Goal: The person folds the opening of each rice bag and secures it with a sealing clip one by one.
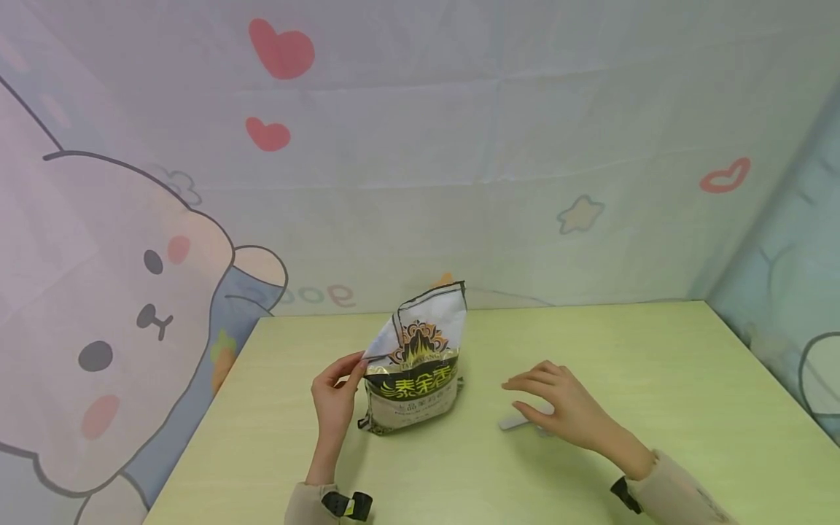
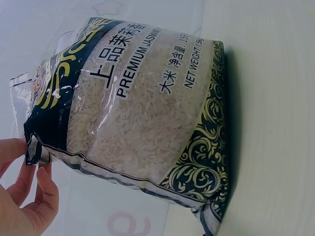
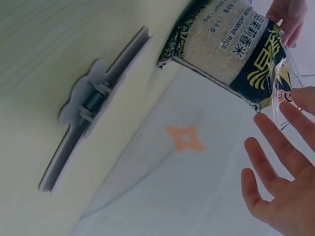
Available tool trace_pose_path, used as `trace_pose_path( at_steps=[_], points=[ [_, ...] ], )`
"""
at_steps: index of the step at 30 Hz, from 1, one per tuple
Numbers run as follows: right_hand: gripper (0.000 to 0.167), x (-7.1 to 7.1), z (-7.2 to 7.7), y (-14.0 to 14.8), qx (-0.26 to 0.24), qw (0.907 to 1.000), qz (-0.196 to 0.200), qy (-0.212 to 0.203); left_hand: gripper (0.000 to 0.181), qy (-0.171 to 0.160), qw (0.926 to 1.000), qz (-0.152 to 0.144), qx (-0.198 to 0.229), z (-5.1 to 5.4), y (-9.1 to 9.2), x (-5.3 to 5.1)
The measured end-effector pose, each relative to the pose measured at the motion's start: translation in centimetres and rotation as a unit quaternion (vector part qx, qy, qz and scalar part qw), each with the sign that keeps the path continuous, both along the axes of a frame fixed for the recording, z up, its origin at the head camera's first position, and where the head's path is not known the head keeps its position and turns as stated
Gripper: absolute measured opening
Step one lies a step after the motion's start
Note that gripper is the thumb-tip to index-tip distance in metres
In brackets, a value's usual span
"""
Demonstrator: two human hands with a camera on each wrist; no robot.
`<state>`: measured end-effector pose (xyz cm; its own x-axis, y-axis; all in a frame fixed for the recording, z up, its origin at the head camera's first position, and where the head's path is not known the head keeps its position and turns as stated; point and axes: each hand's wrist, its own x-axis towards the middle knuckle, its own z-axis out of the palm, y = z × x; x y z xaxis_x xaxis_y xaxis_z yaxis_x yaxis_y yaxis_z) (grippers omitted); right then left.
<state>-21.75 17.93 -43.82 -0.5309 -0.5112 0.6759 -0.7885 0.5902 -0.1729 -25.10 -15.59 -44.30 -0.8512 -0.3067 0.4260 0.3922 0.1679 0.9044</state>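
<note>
A bag of jasmine rice (image 1: 415, 394) stands upright on the table, its clear lower part showing white grains (image 2: 142, 123) in the left wrist view. Its top is loose and leans to the right. My left hand (image 1: 333, 401) pinches the bag's left edge between thumb and fingers. Over the table to the right hovers my right hand (image 1: 569, 410), fingers extended and holding nothing. Below it lies a grey spring-loaded bag clip (image 3: 78, 101), partly hidden by the hand in the head view. The right fingers are apart from both bag and clip.
The pale yellow-green table (image 1: 630, 350) extends to both sides of the bag. Behind it hangs a cloth backdrop (image 1: 407, 146) printed with hearts, stars and a cartoon bear. A dark band (image 1: 346, 505) circles the left wrist.
</note>
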Motion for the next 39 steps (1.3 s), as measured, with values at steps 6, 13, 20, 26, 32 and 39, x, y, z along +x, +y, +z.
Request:
trace_pose_path(
  at_steps=[6,13,20,26,32,39],
  points=[
    [0.037,0.3,-1.0,0.5,0.028,0.9990,-0.034,-0.012,0.016,0.008,0.9999,0.007,-0.007,-0.4,0.0,-0.2],
    [0.035,0.8,-2.0,1.0,0.061,0.9946,-0.074,-0.039,0.015,0.008,0.9999,0.004,-0.011,-0.4,0.0,-0.3],
    [0.034,1.2,-2.6,1.6,0.075,0.9919,-0.089,-0.051,0.013,0.000,0.9999,-0.010,-0.001,0.0,0.0,-0.3],
    [0.036,1.4,-3.1,2.3,0.094,0.9893,-0.091,-0.066,0.014,0.006,0.9998,-0.016,-0.011,1.8,0.4,0.8],
    [0.039,1.6,-3.3,2.8,0.118,0.9840,-0.093,-0.096,0.015,0.023,0.9994,-0.023,-0.013,0.9,-0.1,0.1],
    [0.044,1.6,-4.7,2.9,0.121,0.9861,-0.093,-0.065,0.015,0.000,0.9999,-0.015,-0.001,0.0,-0.3,-0.3]
  ],
)
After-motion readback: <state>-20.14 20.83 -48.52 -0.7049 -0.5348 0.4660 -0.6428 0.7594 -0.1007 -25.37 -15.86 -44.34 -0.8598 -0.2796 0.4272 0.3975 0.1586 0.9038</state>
